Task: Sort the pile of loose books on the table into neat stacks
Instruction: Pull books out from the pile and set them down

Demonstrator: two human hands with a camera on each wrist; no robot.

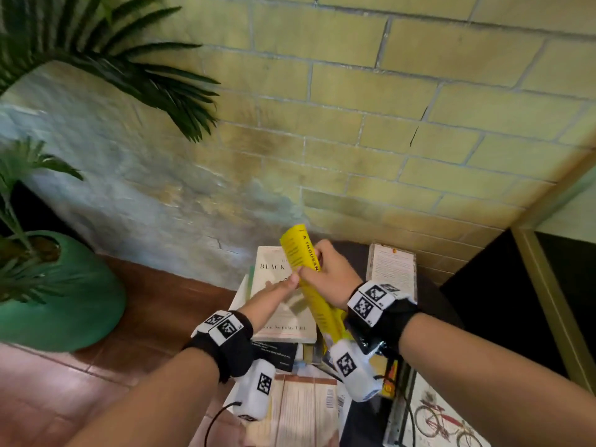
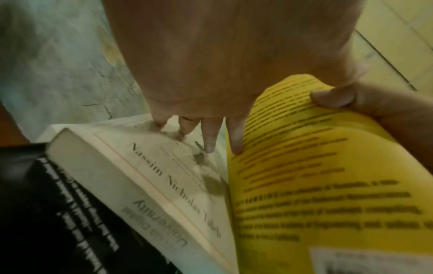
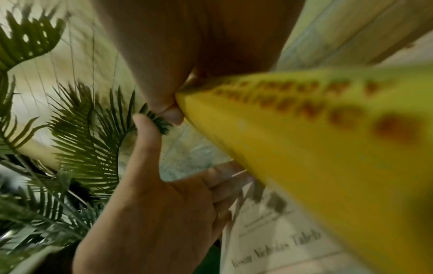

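My right hand (image 1: 322, 269) grips a yellow paperback (image 1: 311, 285) by its spine and holds it tilted on edge above the pile; my thumb (image 2: 332, 96) lies on its curling back cover (image 2: 316, 176). My left hand (image 1: 283, 287) reaches in beside it with fingers (image 2: 235, 144) straight, their tips against the yellow cover. Under both hands a white book (image 1: 277, 317) by Nassim Nicholas Taleb lies flat on a black book (image 1: 277, 353). In the right wrist view the yellow book (image 3: 316, 139) fills the right side, with the left hand (image 3: 152, 194) and the white book (image 3: 281, 231) below it.
More books lie on the small dark table (image 1: 445, 304): a cream one (image 1: 392, 269) at the back right, a beige one (image 1: 306, 408) near me, one with a bicycle cover (image 1: 445, 421). A palm in a green pot (image 1: 64, 301) stands left. The brick wall (image 1: 387, 124) is close behind.
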